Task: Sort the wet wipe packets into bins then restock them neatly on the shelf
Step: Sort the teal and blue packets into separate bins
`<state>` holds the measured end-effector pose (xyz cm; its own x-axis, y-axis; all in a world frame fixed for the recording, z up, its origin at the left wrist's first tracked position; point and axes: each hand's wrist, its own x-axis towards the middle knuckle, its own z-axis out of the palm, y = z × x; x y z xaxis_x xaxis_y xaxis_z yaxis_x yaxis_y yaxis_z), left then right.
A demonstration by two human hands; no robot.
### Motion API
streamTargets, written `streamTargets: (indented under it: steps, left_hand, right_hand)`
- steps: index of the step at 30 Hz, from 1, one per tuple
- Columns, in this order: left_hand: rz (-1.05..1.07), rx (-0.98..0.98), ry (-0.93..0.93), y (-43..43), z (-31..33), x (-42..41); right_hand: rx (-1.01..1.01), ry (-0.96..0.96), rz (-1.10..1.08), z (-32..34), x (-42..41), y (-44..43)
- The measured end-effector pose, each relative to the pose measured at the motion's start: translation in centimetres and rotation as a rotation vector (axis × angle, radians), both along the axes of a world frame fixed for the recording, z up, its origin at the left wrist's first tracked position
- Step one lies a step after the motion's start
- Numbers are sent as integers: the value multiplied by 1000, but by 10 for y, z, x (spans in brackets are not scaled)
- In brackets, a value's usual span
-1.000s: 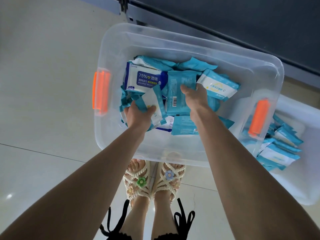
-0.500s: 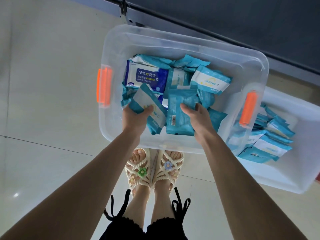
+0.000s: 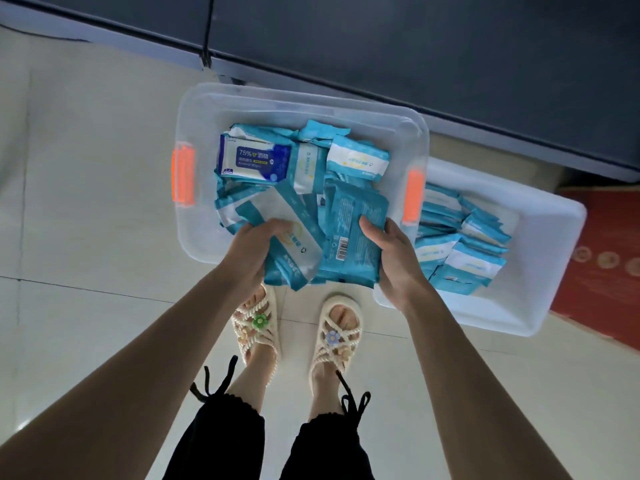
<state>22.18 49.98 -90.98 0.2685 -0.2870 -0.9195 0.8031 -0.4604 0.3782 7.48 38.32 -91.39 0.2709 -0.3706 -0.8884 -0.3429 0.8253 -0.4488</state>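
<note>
The left hand's fingers curl round a white-and-teal wipe packet. The right hand pinches a stack of teal packets, thumb on top. Both are held over the near edge of a clear bin full of packets. A second bin beside it holds more. Both bins sit on a pale glossy tile floor, with a dark unit behind them and a red mat to the right.

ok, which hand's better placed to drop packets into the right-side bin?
Right, probably. The right hand grips teal packets right beside the rim of the second bin; the left hand holds a white-fronted packet over the orange-handled bin, farther away.
</note>
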Motion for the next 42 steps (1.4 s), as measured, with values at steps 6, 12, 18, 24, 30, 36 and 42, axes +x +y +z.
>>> streamTargets:
  steps: [6, 12, 18, 24, 30, 36, 42]
  left_hand:
    - [-155, -23, 42, -23, 13, -40]
    - [-236, -72, 2, -62, 16, -114]
    - [-118, -68, 142, -115, 15, -203]
    - [-414, -62, -23, -152, -17, -242]
    - [-949, -59, -543, -183, -69, -250]
    - [-1383, 16, -879, -200, -124, -245]
    - [-1512, 77, -1132, -208, -156, -236]
  right_hand:
    - [39, -16, -51, 11, -56, -25]
    - [-25, 29, -13, 12, -138, -65]
    - [38, 10, 22, 8, -200, -105]
    - [-72, 82, 63, -23, -250, -132]
    - [-355, 295, 329, -70, -276, -155]
    - [-619, 409, 650, -117, -278, -168]
    - [-846, 585, 874, -149, -268, -172]
